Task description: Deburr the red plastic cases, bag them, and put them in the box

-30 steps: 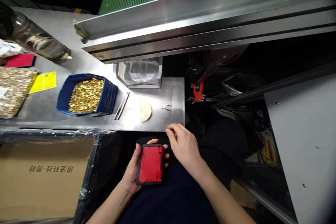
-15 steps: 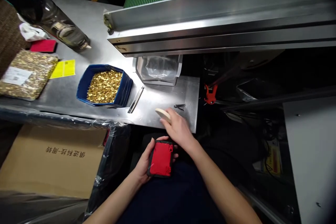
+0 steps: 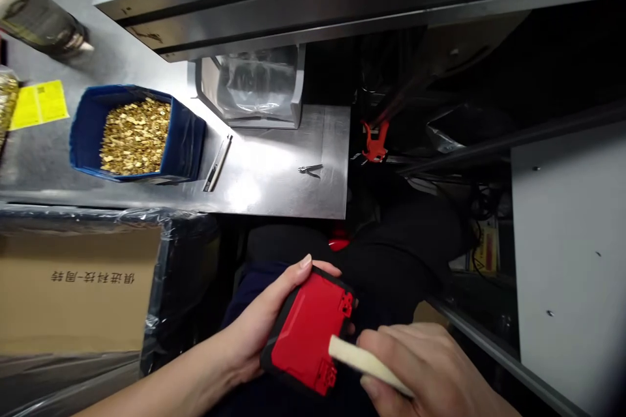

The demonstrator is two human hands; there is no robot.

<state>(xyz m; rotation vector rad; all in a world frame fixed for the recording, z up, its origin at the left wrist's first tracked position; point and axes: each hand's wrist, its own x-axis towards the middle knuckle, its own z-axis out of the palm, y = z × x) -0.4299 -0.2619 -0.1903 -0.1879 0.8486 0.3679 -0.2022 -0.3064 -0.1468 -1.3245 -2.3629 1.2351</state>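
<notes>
My left hand (image 3: 264, 319) is wrapped round a red and black rectangular case (image 3: 308, 329), fingers behind it and thumb along its upper edge. Its red face is turned up, with small cut-out details at two corners on the right side. In my right hand (image 3: 425, 365), a flat cream-coloured pad (image 3: 364, 363), felt-like in look, is pinched between thumb and fingers. The pad's end overlaps the case's lower right edge; whether they touch, I cannot tell.
On the metal table lie a nail clipper (image 3: 310, 170) and a utility knife (image 3: 218, 163). A blue bin (image 3: 188, 146) of small brass-coloured parts stands left, a grey bin (image 3: 297, 94) behind. The metal beam (image 3: 342, 3) spans above; a cardboard box (image 3: 73, 313) sits lower left.
My right hand has come from the table's front edge down to the case, bringing the cream pad. The case is now tilted and appears larger. The camera view has shifted to the right.
</notes>
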